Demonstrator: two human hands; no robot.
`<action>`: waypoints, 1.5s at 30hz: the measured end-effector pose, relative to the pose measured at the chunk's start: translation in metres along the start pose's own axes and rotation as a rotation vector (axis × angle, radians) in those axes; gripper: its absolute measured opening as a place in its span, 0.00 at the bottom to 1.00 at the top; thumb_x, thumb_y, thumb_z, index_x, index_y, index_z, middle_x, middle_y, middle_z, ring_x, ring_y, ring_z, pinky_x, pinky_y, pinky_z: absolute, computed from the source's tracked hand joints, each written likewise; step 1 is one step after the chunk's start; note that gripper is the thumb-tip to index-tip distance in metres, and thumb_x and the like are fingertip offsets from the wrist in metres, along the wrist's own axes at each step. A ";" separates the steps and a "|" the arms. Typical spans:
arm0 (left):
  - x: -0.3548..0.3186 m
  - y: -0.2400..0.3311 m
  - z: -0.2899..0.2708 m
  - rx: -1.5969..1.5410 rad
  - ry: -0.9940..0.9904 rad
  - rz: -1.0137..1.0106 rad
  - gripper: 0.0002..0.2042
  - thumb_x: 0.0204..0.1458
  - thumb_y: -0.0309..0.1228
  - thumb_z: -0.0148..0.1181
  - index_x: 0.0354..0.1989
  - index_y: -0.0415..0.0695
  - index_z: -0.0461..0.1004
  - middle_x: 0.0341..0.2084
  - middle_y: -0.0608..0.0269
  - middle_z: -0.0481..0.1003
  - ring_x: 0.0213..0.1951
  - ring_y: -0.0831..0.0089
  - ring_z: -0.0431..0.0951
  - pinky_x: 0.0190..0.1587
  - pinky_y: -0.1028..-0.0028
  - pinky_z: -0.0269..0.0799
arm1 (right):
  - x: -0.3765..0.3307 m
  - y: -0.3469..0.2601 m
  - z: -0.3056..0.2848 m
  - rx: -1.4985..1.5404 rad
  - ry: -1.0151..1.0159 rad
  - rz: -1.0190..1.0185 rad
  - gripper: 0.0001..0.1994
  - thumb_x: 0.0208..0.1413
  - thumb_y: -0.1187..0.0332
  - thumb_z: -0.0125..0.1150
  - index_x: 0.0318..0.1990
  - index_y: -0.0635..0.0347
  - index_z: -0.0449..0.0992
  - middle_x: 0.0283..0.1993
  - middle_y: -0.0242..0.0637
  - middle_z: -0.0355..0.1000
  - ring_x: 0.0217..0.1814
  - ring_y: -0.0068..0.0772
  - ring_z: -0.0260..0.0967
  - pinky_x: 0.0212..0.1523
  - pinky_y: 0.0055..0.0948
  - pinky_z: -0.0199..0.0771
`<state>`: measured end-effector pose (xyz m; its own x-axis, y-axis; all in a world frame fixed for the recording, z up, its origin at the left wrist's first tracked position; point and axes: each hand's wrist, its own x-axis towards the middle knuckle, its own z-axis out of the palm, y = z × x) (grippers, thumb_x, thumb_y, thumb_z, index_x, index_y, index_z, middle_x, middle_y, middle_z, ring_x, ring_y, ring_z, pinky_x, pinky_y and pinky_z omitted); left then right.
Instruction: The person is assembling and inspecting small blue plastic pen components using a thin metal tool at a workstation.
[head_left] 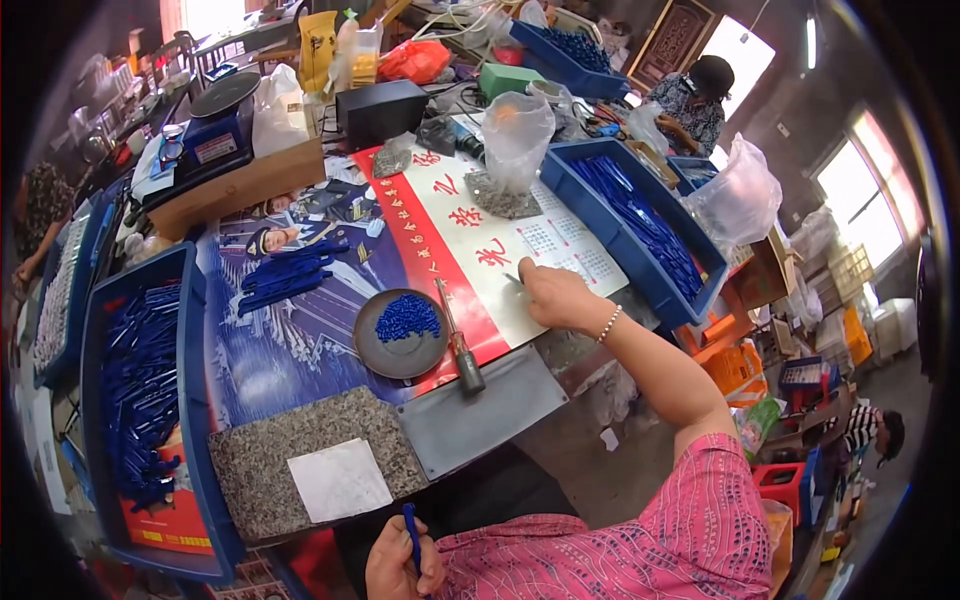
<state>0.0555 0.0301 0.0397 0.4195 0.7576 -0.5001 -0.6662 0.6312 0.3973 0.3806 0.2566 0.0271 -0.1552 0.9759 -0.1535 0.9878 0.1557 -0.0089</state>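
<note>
My left hand point(400, 558), low in front of my body, is closed around a slim blue stick point(411, 532) that points upward. Stretched forward over the printed calendar poster point(565, 245), my right hand point(560, 296) has its fingers pinched together. A small dark tip point(513, 279) pokes out by them; its kind is unclear. Left of that hand lies a screwdriver point(466, 362) with a dark handle. Beside it, a round grey dish point(392, 362) holds many tiny blue pieces point(408, 318). A loose pile of blue sticks point(287, 278) rests on the poster farther left.
Blue trays of blue sticks flank the work area: a left tray point(192, 345) and a right tray point(715, 275). A white paper point(340, 480) lies on a granite slab point(250, 470), beside a grey plate point(485, 410). A clear bag point(518, 135) and black box point(380, 112) stand behind. People sit farther off.
</note>
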 end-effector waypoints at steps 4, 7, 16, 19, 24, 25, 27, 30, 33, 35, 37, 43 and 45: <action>-0.005 0.000 -0.005 -0.038 0.013 0.024 0.07 0.58 0.33 0.42 0.40 0.45 0.64 0.14 0.70 0.61 0.11 0.85 0.55 0.13 0.85 0.49 | -0.023 -0.015 -0.017 0.138 0.200 -0.035 0.17 0.42 0.73 0.48 0.43 0.66 0.59 0.25 0.49 0.68 0.25 0.45 0.69 0.26 0.41 0.66; -0.005 0.004 -0.004 -0.032 0.051 -0.010 0.08 0.58 0.33 0.42 0.40 0.45 0.64 0.15 0.70 0.61 0.11 0.84 0.55 0.13 0.86 0.50 | -0.052 -0.038 -0.026 0.511 0.219 -0.029 0.17 0.44 0.75 0.46 0.45 0.67 0.62 0.24 0.43 0.68 0.21 0.33 0.66 0.23 0.31 0.65; 0.015 -0.002 -0.011 -0.249 -0.035 -0.137 0.08 0.59 0.33 0.38 0.40 0.44 0.61 0.12 0.68 0.58 0.09 0.83 0.53 0.13 0.82 0.49 | -0.116 -0.120 -0.010 1.932 -0.126 -0.112 0.11 0.46 0.74 0.60 0.36 0.66 0.67 0.26 0.46 0.71 0.17 0.24 0.66 0.16 0.18 0.66; 0.015 0.001 -0.012 -0.353 -0.045 -0.170 0.08 0.59 0.34 0.37 0.40 0.45 0.60 0.11 0.69 0.57 0.09 0.84 0.53 0.12 0.83 0.48 | -0.124 -0.136 -0.002 2.038 -0.194 -0.115 0.14 0.48 0.67 0.62 0.34 0.67 0.66 0.21 0.44 0.69 0.15 0.24 0.64 0.14 0.17 0.65; 0.013 -0.005 -0.025 -0.473 -0.058 -0.169 0.11 0.62 0.35 0.32 0.39 0.45 0.61 0.10 0.69 0.59 0.06 0.84 0.53 0.10 0.83 0.48 | -0.122 -0.160 0.022 1.844 -0.129 -0.368 0.13 0.50 0.67 0.60 0.34 0.68 0.68 0.31 0.47 0.67 0.22 0.25 0.68 0.18 0.19 0.69; 0.012 -0.005 -0.027 -0.488 -0.067 -0.186 0.11 0.62 0.36 0.32 0.39 0.45 0.62 0.11 0.69 0.60 0.06 0.84 0.53 0.09 0.83 0.48 | -0.124 -0.168 0.022 1.850 -0.132 -0.365 0.13 0.50 0.67 0.60 0.34 0.68 0.68 0.31 0.47 0.67 0.22 0.25 0.68 0.18 0.19 0.69; 0.012 -0.006 -0.029 -0.504 -0.076 -0.208 0.12 0.62 0.36 0.31 0.39 0.44 0.62 0.11 0.69 0.61 0.06 0.84 0.53 0.09 0.83 0.48 | -0.130 -0.183 0.022 1.995 -0.204 -0.206 0.11 0.50 0.69 0.60 0.34 0.68 0.67 0.35 0.48 0.67 0.26 0.28 0.70 0.25 0.21 0.73; 0.009 -0.006 -0.028 -0.473 -0.099 -0.165 0.11 0.60 0.32 0.34 0.38 0.41 0.63 0.13 0.68 0.62 0.07 0.84 0.54 0.09 0.83 0.48 | -0.134 -0.190 0.023 1.976 -0.223 -0.213 0.08 0.49 0.76 0.59 0.32 0.66 0.65 0.34 0.48 0.67 0.29 0.30 0.71 0.30 0.24 0.75; 0.010 -0.005 -0.028 -0.486 -0.106 -0.175 0.11 0.60 0.32 0.34 0.36 0.40 0.64 0.13 0.67 0.62 0.07 0.84 0.54 0.09 0.83 0.48 | -0.137 -0.195 0.025 1.989 -0.214 -0.184 0.09 0.47 0.80 0.58 0.31 0.65 0.62 0.33 0.47 0.67 0.30 0.31 0.71 0.31 0.26 0.75; 0.011 -0.004 -0.028 -0.435 -0.061 -0.223 0.17 0.61 0.38 0.29 0.34 0.42 0.66 0.09 0.69 0.60 0.05 0.84 0.54 0.08 0.82 0.49 | -0.137 -0.194 0.032 1.922 -0.170 -0.364 0.08 0.50 0.81 0.56 0.35 0.65 0.63 0.36 0.47 0.69 0.36 0.28 0.70 0.35 0.24 0.72; 0.012 -0.004 -0.028 -0.429 -0.052 -0.224 0.17 0.61 0.38 0.29 0.34 0.42 0.66 0.10 0.69 0.60 0.05 0.84 0.53 0.08 0.82 0.49 | -0.137 -0.192 0.039 1.847 -0.126 -0.384 0.08 0.50 0.80 0.57 0.34 0.65 0.64 0.35 0.46 0.69 0.35 0.27 0.70 0.33 0.23 0.72; 0.013 -0.005 -0.027 -0.437 -0.062 -0.189 0.14 0.61 0.35 0.31 0.34 0.41 0.64 0.11 0.67 0.62 0.06 0.84 0.53 0.09 0.82 0.50 | -0.135 -0.192 0.039 1.670 -0.055 -0.420 0.10 0.48 0.79 0.58 0.33 0.64 0.62 0.32 0.48 0.69 0.32 0.28 0.68 0.34 0.25 0.70; 0.014 -0.005 -0.027 -0.482 -0.074 -0.168 0.12 0.61 0.32 0.33 0.35 0.40 0.64 0.12 0.65 0.62 0.06 0.84 0.54 0.09 0.83 0.50 | -0.136 -0.192 0.039 1.646 -0.039 -0.430 0.10 0.48 0.79 0.58 0.33 0.64 0.62 0.32 0.48 0.69 0.32 0.28 0.68 0.34 0.24 0.69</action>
<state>0.0483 0.0326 0.0100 0.5763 0.6730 -0.4635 -0.7870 0.6100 -0.0927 0.2128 0.0885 0.0109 -0.4200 0.9008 0.1103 -0.1489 0.0515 -0.9875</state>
